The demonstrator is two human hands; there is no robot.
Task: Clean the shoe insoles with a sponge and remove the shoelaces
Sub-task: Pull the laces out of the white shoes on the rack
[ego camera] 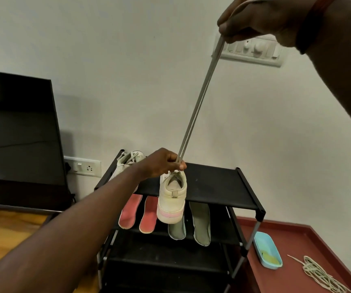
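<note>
Black shoe rack [212, 182] mid-frame. Cream shoe [172, 199] with pink sole stripe sits over its top shelf, gripped by left hand [164, 163]. Grey shoelace [198, 106] runs taut and doubled to upper right, right hand [255, 20] clenched round it.

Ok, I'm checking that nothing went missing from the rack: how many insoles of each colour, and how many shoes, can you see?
Pink shoe insoles: 2
Grey-green shoe insoles: 2
White sneakers: 2
Total: 6
</note>
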